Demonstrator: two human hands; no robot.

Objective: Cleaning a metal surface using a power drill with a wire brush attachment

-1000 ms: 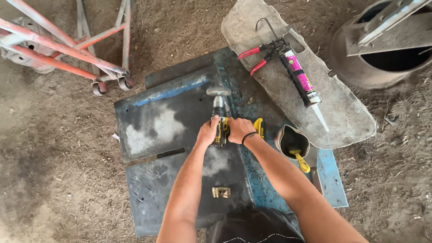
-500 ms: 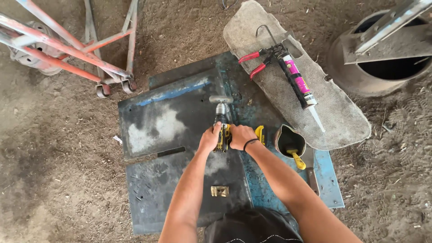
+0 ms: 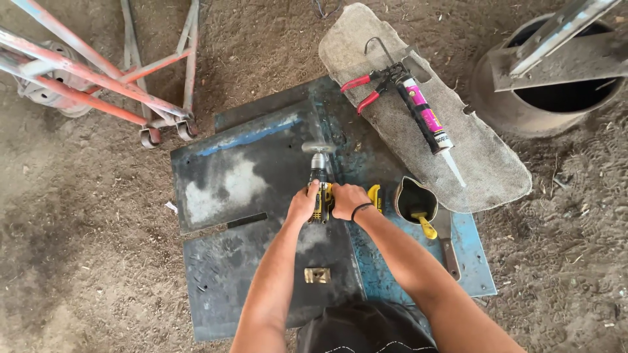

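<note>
- Both hands wrapped round the yellow-black drill [image 3: 320, 193]: left hand [image 3: 302, 206] on its left side, right hand [image 3: 347, 199] on the grip.
- Drill sits mid metal sheet [image 3: 242, 176], nose pointing away from the person.
- Small brass plate [image 3: 317, 275] on the sheet, nearer the person than the drill.
- Black cup [image 3: 413, 199] just right of the drill.
- Caulking gun [image 3: 405, 104] on the mesh mat [image 3: 484, 163], beyond and right of the drill.

light: bright, even daylight, soft and diffuse | shadows: faint, short, close under the arms and the caulking gun [image 3: 405, 108]; deep black inside the drum [image 3: 562, 98] | glare: pale sheen on the dark metal sheet [image 3: 229, 183] | focus: sharp overall; no motion blur | edges: slight wide-angle bending at the corners
</note>
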